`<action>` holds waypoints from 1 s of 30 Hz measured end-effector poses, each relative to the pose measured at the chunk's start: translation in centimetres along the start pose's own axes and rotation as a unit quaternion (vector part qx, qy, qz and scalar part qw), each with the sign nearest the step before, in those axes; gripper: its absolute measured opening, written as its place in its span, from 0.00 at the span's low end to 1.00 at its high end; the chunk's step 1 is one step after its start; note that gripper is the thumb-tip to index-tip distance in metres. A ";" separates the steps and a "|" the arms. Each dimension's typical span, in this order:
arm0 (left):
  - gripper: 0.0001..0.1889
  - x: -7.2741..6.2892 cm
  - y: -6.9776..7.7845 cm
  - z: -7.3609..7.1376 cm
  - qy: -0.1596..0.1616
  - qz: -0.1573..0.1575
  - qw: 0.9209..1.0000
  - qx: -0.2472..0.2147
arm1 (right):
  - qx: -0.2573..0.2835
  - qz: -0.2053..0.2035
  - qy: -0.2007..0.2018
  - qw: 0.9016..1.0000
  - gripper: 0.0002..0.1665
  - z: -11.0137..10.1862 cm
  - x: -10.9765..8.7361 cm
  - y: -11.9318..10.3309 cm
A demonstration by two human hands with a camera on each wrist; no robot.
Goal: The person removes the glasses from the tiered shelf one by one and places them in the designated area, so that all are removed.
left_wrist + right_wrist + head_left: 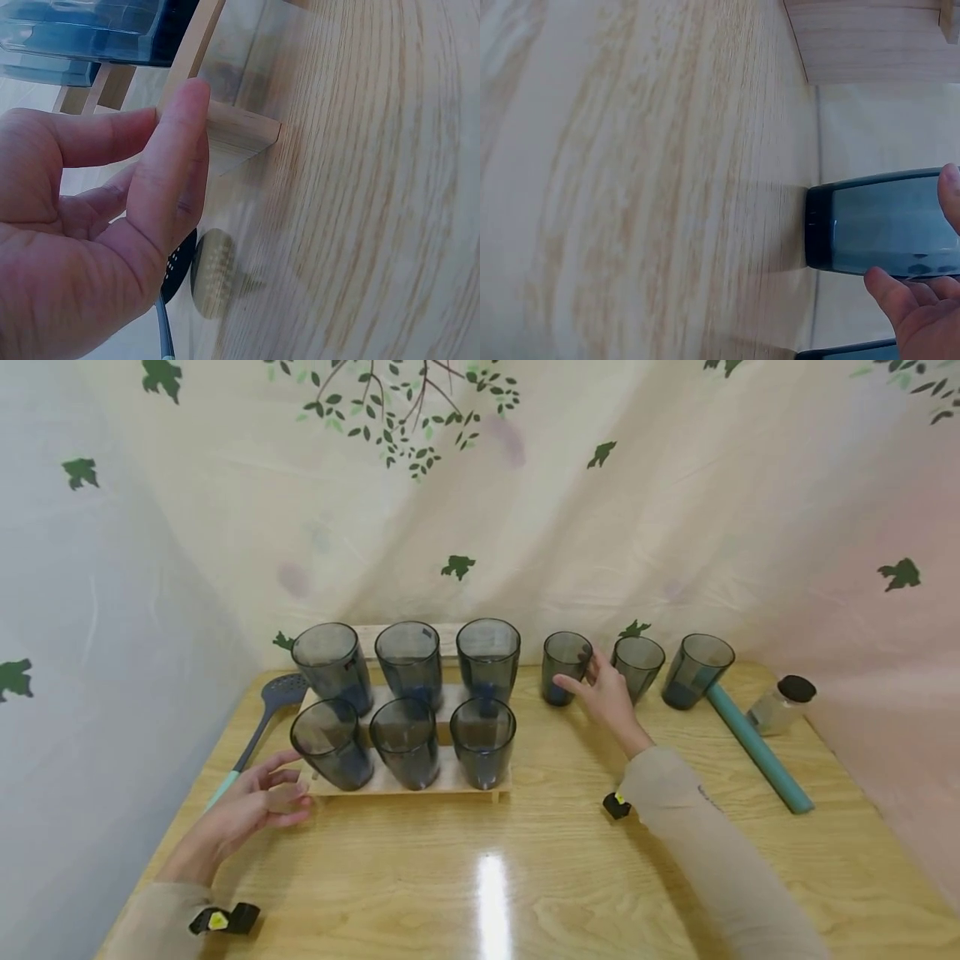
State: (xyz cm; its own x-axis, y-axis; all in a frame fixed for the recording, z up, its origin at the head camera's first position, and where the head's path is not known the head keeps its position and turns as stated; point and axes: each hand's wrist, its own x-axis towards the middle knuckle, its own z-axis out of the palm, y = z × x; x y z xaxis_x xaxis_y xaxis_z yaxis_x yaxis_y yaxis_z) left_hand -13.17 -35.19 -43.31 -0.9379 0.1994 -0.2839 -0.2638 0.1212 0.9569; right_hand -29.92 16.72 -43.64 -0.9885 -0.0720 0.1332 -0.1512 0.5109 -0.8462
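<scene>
A two-tier wooden rack (468,785) carries several smoky dark glass tumblers (405,743) in two rows. Beside its left front corner is my left hand (251,802), fingers loosely bent; the left wrist view shows thumb and forefinger close to the wooden end (244,124), contact unclear. To the right of the rack, my right hand (609,697) holds an upright tumbler (558,672), thumb across its front and fingers along its right side. In the right wrist view that tumbler (885,221) has its base on the table. Two more tumblers (636,664) (693,672) stand to its right.
Left of the rack lies a slotted turner (281,693) with a mint handle end. A teal tube (761,752) lies at the right, near a small clear jar (776,710) with a black lid. Leaf-printed cloth (525,543) hangs behind the wooden table (570,868).
</scene>
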 end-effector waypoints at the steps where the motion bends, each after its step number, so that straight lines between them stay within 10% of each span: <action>1: 0.38 -0.2 -0.1 0.0 0.001 0.000 1.000 -0.001 | 0.003 0.000 -0.002 1.000 0.63 0.2 0.1 0.0; 14: 0.39 -0.2 0.1 -0.1 -0.003 0.003 1.000 0.008 | -0.044 -0.016 0.028 0.998 0.66 0.5 -0.7 -0.7; 21: 0.39 0.1 -0.1 0.1 0.000 -0.003 1.000 0.004 | -0.106 -0.122 0.097 0.982 0.61 -0.7 -3.0 -4.0; 30: 0.40 0.1 0.2 0.1 -0.005 0.000 1.000 0.008 | 0.124 -0.153 -0.024 0.980 0.48 -2.3 -5.6 -11.7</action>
State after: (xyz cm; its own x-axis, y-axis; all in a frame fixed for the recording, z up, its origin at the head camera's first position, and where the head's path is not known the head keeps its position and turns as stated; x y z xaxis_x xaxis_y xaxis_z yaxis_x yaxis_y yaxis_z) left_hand -13.24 -35.02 -43.18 -0.9355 0.2087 -0.2852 -0.2609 0.1363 0.9557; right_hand -22.57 13.08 -33.29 -0.8947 -0.2333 0.3809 -0.4321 0.2363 -0.8703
